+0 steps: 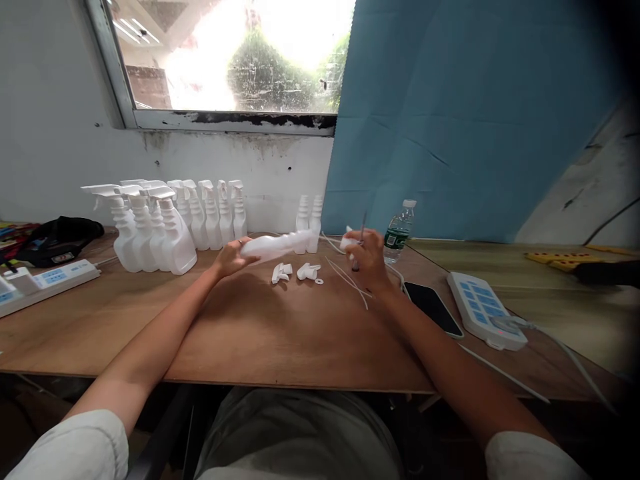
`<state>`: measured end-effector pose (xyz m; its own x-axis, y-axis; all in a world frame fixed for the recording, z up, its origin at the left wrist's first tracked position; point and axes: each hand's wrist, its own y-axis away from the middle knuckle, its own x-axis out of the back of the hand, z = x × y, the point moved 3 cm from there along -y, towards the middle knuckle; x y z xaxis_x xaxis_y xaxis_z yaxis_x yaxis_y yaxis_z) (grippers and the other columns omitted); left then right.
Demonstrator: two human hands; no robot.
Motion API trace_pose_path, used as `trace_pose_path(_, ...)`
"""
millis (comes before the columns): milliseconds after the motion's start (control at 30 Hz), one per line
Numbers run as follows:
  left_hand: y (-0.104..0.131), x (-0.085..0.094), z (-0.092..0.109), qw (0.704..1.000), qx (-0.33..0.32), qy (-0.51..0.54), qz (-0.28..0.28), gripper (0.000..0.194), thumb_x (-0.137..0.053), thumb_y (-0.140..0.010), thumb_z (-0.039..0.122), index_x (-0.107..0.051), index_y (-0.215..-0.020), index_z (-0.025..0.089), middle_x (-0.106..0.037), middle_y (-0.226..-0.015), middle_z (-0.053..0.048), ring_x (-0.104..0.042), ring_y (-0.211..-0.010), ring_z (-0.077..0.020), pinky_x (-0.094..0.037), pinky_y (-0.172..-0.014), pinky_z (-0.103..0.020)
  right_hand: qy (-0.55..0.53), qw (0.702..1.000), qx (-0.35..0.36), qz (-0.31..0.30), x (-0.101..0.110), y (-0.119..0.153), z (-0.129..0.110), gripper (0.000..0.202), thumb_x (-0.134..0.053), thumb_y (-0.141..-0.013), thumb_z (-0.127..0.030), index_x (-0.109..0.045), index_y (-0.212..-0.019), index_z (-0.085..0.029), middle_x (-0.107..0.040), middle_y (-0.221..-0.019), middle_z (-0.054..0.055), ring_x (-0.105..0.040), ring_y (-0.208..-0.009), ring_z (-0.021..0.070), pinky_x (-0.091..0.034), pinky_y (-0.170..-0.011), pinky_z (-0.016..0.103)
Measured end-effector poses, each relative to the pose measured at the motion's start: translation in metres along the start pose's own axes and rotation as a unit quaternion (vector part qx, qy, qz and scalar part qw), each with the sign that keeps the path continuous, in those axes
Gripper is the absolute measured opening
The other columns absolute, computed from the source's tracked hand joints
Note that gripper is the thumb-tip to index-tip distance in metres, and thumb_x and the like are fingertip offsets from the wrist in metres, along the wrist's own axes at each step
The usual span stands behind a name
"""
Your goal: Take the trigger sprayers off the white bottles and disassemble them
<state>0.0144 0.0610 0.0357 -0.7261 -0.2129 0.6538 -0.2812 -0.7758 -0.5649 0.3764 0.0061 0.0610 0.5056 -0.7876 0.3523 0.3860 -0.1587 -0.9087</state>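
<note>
My left hand (pixel 237 258) is wrapped round the base of a white bottle (pixel 277 246), which lies nearly level with its neck pointing right. In my right hand (pixel 369 257) are a white spray head (pixel 349 243) and a thin dark tool that stands upright between the fingers. Two loose white spray heads (pixel 282 272) (pixel 309 271) lie on the table between my hands, with a small white ring (pixel 319 281) beside the right one. Several thin white tubes (pixel 350 278) lie to the left of my right wrist.
White spray bottles (pixel 179 243) with heads stand at the back left; two headless bottles (pixel 315 223) stand behind my hands. A water bottle (pixel 399 232), a phone (pixel 433 309) and a power strip (pixel 484 309) are at right. Another power strip (pixel 47 283) and a black pouch (pixel 60 241) lie left.
</note>
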Motion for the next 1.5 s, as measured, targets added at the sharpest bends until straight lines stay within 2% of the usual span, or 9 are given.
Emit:
trace_pose_path(133,-0.003,0.0,-0.042,0.979,0.129,0.128,0.092,0.053,-0.058,-0.075,0.05,-0.061,-0.113,0.013,-0.067,-0.094,-0.007,-0.06,-0.087,-0.0242,-0.046,-0.079,-0.032,-0.016,0.976,-0.168,0.14,0.011,0.002,0.025,0.012,-0.053,-0.079,-0.014,-0.046,-0.084,-0.022,-0.062,-0.105,0.008,-0.057,-0.099,0.0228,-0.039,-0.093,0.045)
trace_pose_path(333,-0.027,-0.055,-0.058,0.96,0.22,0.14,0.098,0.05,-0.048,-0.08,0.04,-0.059,-0.115,0.007,-0.067,-0.109,-0.014,-0.06,-0.098,-0.0255,-0.045,-0.086,-0.033,-0.184,0.883,-0.376,0.213,0.002,0.011,0.043,0.028,-0.064,-0.068,-0.022,-0.042,-0.085,-0.022,-0.055,-0.095,0.005,-0.057,-0.09,0.0194,-0.045,-0.084,0.036)
trace_pose_path(567,-0.067,-0.111,-0.042,0.956,0.285,0.029,0.062,0.045,-0.068,-0.072,0.041,-0.068,-0.106,0.012,-0.068,-0.11,-0.019,-0.062,-0.105,-0.0331,-0.042,-0.088,-0.037,-0.239,0.849,-0.424,0.206,-0.001,0.011,0.038,0.033,-0.069,-0.062,-0.022,-0.044,-0.084,-0.022,-0.052,-0.09,0.001,-0.054,-0.087,0.0168,-0.043,-0.082,0.032)
trace_pose_path(800,-0.086,-0.143,-0.019,0.952,0.294,-0.009,0.082,0.046,-0.07,-0.071,0.046,-0.07,-0.106,0.016,-0.064,-0.12,-0.02,-0.055,-0.117,-0.0348,-0.037,-0.095,-0.039,-0.234,0.845,-0.455,0.153,-0.001,0.008,0.029,0.03,-0.071,-0.063,-0.029,-0.049,-0.082,-0.021,-0.048,-0.081,-0.003,-0.047,-0.071,0.0128,-0.038,-0.069,0.027)
trace_pose_path(1067,-0.067,-0.131,-0.015,0.953,0.268,0.074,0.12,0.039,-0.054,-0.087,0.034,-0.064,-0.116,0.01,-0.066,-0.117,-0.017,-0.061,-0.108,-0.0254,-0.043,-0.092,-0.031,-0.37,0.778,-0.501,0.087,-0.013,0.009,0.023,0.045,-0.072,-0.056,-0.028,-0.056,-0.097,-0.022,-0.057,-0.083,-0.001,-0.052,-0.074,0.0165,-0.042,-0.068,0.029)
trace_pose_path(1167,-0.039,-0.115,-0.007,0.95,0.254,0.097,0.155,0.033,-0.05,-0.089,0.03,-0.063,-0.111,0.01,-0.066,-0.111,-0.015,-0.063,-0.099,-0.0221,-0.045,-0.088,-0.031,-0.361,0.797,-0.484,0.003,-0.021,0.012,0.017,0.031,-0.069,-0.056,-0.028,-0.06,-0.085,-0.021,-0.055,-0.077,-0.002,-0.047,-0.068,0.0143,-0.038,-0.065,0.027)
trace_pose_path(1333,0.011,-0.086,0.035,0.969,0.107,0.159,0.153,0.029,-0.059,-0.085,0.038,-0.062,-0.105,0.016,-0.063,-0.101,-0.008,-0.059,-0.078,-0.0147,-0.048,-0.075,-0.026,-0.369,0.828,-0.413,-0.087,-0.038,0.019,-0.011,0.026,-0.074,-0.059,-0.034,-0.061,-0.077,-0.019,-0.055,-0.072,-0.003,-0.045,-0.063,0.0127,-0.037,-0.06,0.026)
trace_pose_path(1400,0.025,-0.084,0.056,0.972,0.058,0.201,0.112,0.034,-0.062,-0.083,0.044,-0.061,-0.104,0.018,-0.062,-0.094,-0.006,-0.057,-0.071,-0.0128,-0.047,-0.067,-0.024,-0.397,0.82,-0.406,-0.076,-0.042,0.019,-0.028,0.029,-0.076,-0.063,-0.037,-0.059,-0.079,-0.02,-0.057,-0.072,-0.002,-0.047,-0.063,0.0131,-0.039,-0.059,0.026)
trace_pose_path(1500,0.037,-0.09,0.079,0.95,0.069,0.285,0.105,0.046,-0.068,-0.078,0.049,-0.055,-0.111,0.02,-0.061,-0.097,-0.005,-0.058,-0.069,-0.0114,-0.045,-0.059,-0.021,-0.454,0.786,-0.416,-0.053,-0.044,0.017,-0.056,0.035,-0.078,-0.065,-0.041,-0.057,-0.084,-0.02,-0.063,-0.082,0.001,-0.054,-0.067,0.0149,-0.043,-0.061,0.028)
